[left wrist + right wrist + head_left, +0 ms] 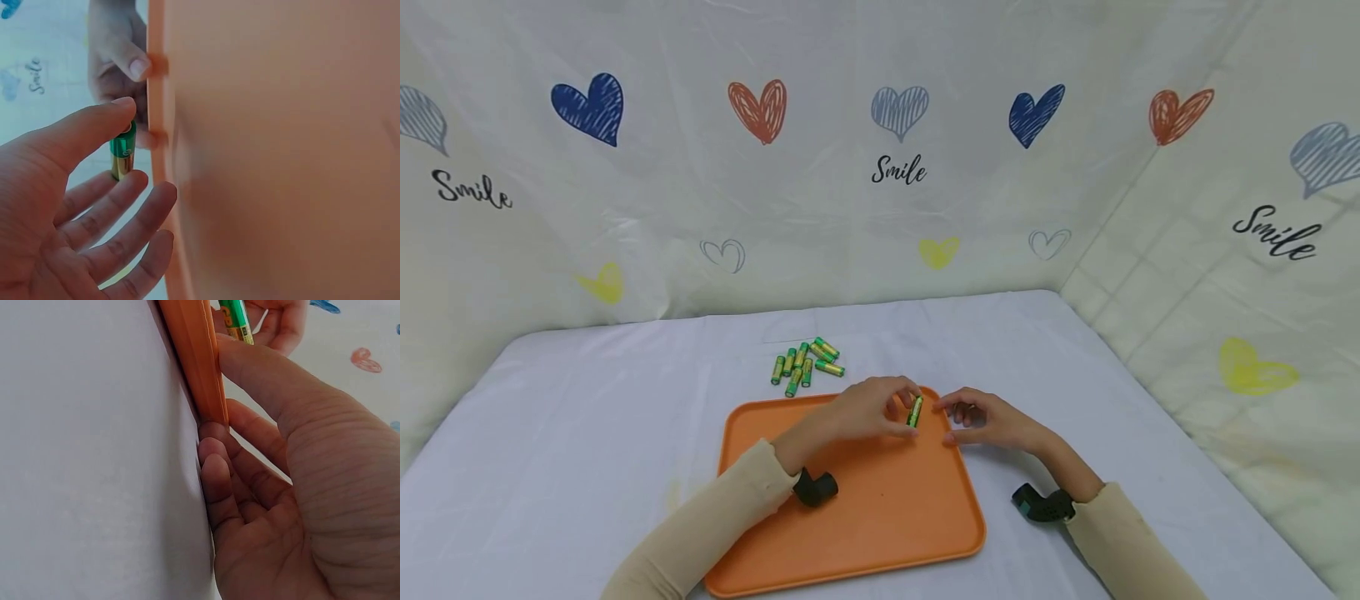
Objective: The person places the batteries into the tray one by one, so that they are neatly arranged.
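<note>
A green and gold battery [914, 412] is pinched between the thumb and fingers of my left hand [868, 410], held over the far right part of the orange tray [880, 521]. In the left wrist view the thumb presses one end of the battery [122, 153], with the other fingers spread loosely below. My right hand [996, 421] touches the tray's right rim near the far corner. The right wrist view shows its thumb [269, 372] against the orange rim [203, 369], the other fingers loosely curled beside it.
Several green and gold batteries [807, 363] lie in a loose group on the white cloth [587, 433] beyond the tray's far edge. A white backdrop [827, 192] printed with hearts and words stands behind and to the right. Each wrist wears a black camera [816, 487].
</note>
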`<state>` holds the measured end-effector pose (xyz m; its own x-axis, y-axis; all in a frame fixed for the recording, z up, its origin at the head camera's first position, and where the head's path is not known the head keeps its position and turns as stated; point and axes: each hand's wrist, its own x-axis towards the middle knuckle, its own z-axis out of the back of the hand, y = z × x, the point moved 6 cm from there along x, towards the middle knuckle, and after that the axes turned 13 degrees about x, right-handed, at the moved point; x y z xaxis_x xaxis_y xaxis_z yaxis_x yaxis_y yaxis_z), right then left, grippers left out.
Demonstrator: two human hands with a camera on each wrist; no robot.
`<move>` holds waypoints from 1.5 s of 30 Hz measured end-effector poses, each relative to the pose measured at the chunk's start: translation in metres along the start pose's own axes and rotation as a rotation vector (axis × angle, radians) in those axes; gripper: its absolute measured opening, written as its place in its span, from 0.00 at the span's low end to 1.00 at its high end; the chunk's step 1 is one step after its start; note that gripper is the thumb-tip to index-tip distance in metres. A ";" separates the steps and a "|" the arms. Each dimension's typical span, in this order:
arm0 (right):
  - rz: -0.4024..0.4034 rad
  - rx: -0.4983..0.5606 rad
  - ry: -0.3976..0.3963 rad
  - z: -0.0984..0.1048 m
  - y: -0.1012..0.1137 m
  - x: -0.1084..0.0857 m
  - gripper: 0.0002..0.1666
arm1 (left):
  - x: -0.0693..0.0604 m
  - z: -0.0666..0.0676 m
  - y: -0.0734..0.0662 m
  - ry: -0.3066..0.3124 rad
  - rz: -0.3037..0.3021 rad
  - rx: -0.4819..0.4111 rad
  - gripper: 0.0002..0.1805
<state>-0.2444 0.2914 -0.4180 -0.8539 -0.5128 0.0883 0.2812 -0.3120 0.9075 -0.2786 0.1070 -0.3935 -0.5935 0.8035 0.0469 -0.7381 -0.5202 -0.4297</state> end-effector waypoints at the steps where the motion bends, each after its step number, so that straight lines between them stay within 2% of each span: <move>1: 0.000 0.002 0.000 0.000 -0.001 0.000 0.25 | 0.001 -0.001 0.000 0.005 0.002 -0.002 0.29; 14: 0.009 0.006 -0.002 0.000 0.000 0.000 0.24 | 0.008 -0.008 -0.004 0.027 0.040 -0.003 0.30; 24: 0.003 0.009 -0.003 -0.001 0.001 -0.001 0.24 | 0.011 -0.013 -0.011 0.030 0.027 0.019 0.29; 34: 0.002 0.008 0.017 0.000 -0.001 -0.001 0.25 | 0.016 -0.020 -0.013 0.033 0.029 0.047 0.29; 45: -0.025 0.015 0.020 0.001 -0.004 -0.001 0.26 | 0.019 -0.026 -0.013 -0.010 0.092 -0.039 0.29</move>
<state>-0.2454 0.2936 -0.4210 -0.8518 -0.5207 0.0571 0.2529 -0.3134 0.9153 -0.2717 0.1362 -0.4104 -0.6613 0.7500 0.0143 -0.6676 -0.5797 -0.4672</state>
